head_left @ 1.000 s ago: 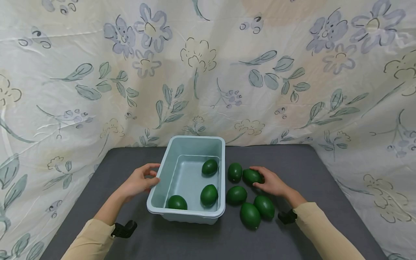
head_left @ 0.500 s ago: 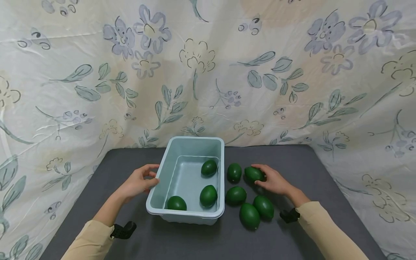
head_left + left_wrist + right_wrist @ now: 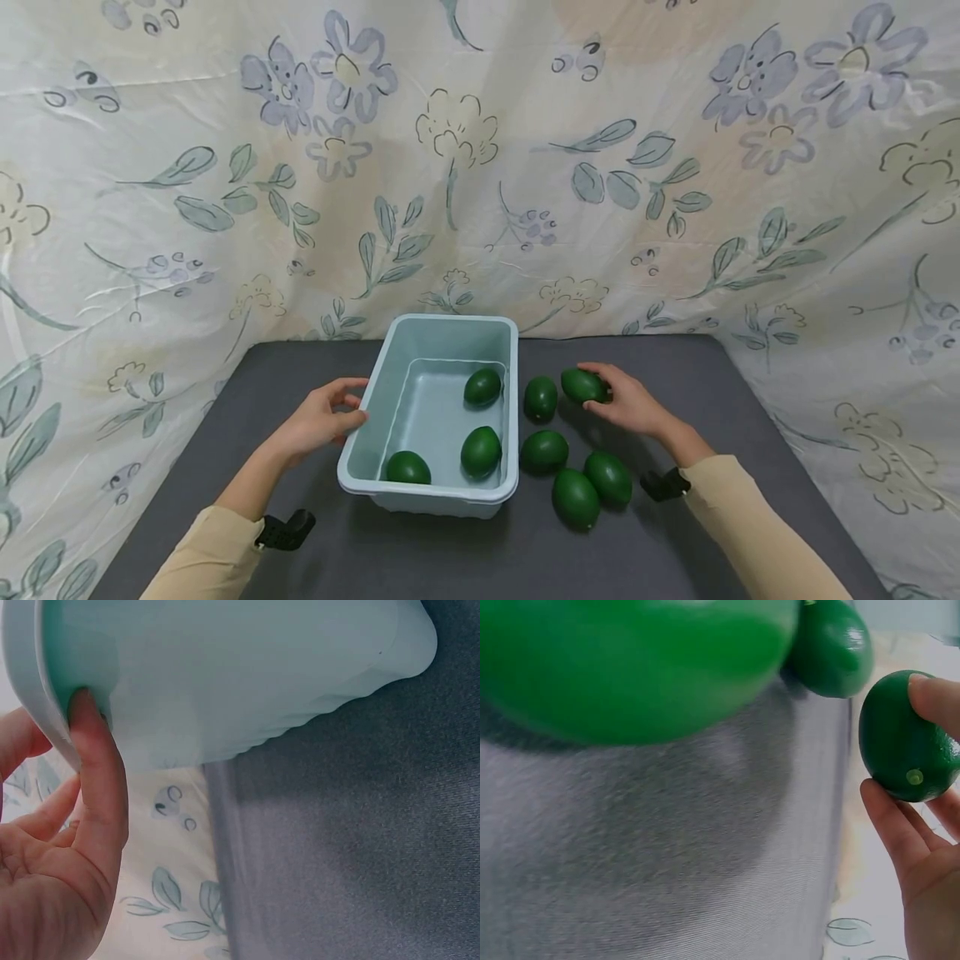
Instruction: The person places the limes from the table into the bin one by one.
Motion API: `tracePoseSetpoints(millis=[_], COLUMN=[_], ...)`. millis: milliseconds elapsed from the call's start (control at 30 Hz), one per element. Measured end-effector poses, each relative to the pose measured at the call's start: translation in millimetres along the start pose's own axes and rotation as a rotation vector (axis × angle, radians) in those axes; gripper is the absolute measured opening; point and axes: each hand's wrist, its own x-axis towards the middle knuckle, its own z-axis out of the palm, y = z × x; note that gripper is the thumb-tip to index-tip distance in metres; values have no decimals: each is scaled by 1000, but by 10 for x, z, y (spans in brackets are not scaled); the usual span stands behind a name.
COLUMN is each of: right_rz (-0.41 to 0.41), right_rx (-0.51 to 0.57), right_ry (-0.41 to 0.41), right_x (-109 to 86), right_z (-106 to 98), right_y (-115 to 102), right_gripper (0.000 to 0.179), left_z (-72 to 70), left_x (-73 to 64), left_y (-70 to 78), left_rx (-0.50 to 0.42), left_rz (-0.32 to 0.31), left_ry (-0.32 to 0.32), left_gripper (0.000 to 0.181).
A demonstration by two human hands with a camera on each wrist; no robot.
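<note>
Holding green fruit (image 3: 581,386) in right hand (image 3: 628,407) — raised off table (image 3: 690,367), outside tub (image 3: 450,495). Left hand (image 3: 321,421) pinches tub's left rim. Count: three fruits (image 3: 482,388) in tub, four loose fruits (image 3: 545,452) on table, right of tub. Loading judged under half done — five left, held one included.

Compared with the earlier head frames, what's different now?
The right hand has raised the green fruit it was already holding up off the table. The left hand still grips the bin; the three fruits inside and the four loose fruits stayed put.
</note>
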Motion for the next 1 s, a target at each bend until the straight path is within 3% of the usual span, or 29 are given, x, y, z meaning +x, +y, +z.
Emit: tracePoseSetpoints(millis=[567, 1000], right_rz=[15, 6], right_rx=[47, 41], right_ry=[63, 68], right_x=[215, 393], right_z=[-172, -236], right_y=[-194, -496], right_gripper=[65, 64], left_z=[-27, -28], left_x=[-12, -8], left_y=[36, 23], left_rx=[-11, -13], left_rz=[15, 17], left_ry=[-21, -18], left_gripper=[59, 59])
